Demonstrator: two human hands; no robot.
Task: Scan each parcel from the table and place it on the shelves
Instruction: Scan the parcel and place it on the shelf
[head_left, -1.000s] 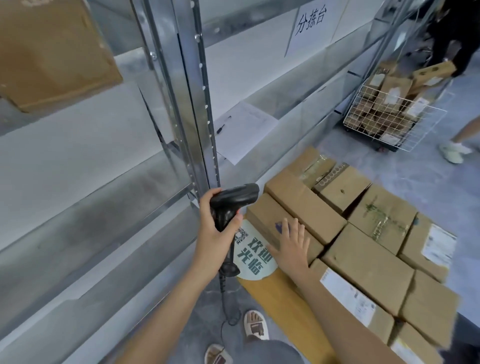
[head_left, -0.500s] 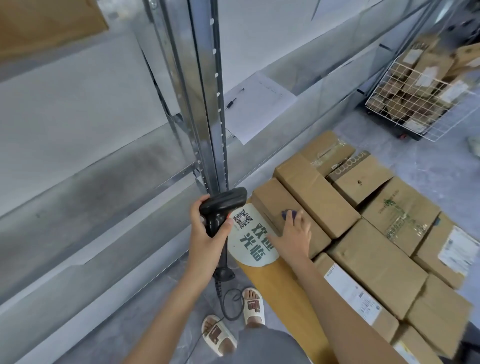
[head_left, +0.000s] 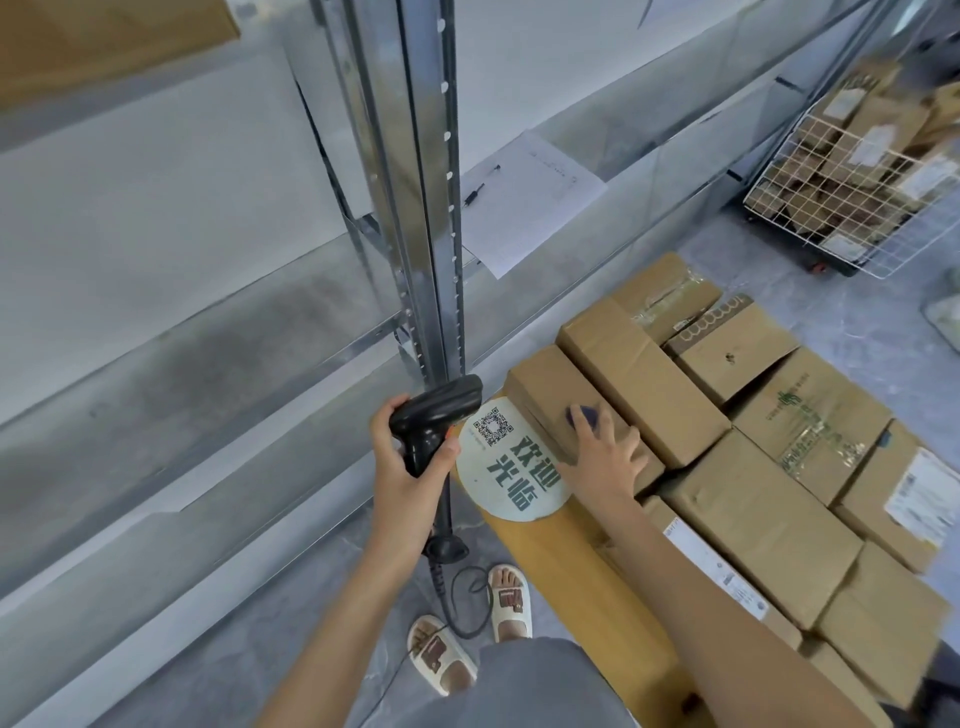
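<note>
My left hand (head_left: 402, 467) grips a black corded barcode scanner (head_left: 434, 410), held upright just left of the table corner. My right hand (head_left: 602, 457) rests flat, fingers spread, on the nearest cardboard parcel (head_left: 545, 389), a long brown box with a dark mark on top. Several more brown parcels (head_left: 753, 499) lie packed together across the yellow table (head_left: 566, 551). The metal shelves (head_left: 208, 338) run along the left, with a parcel (head_left: 104, 36) on an upper level at top left.
A round white sign (head_left: 511, 462) with a QR code lies on the table corner. A paper sheet (head_left: 524, 197) and a pen lie on a shelf. A wire cart (head_left: 857, 182) full of parcels stands at the far right. Upright shelf posts (head_left: 421, 182) rise ahead.
My right hand slid forward and settled onto the nearest parcel. The scanner in my left hand dropped lower, and my view tilted down toward the table.
</note>
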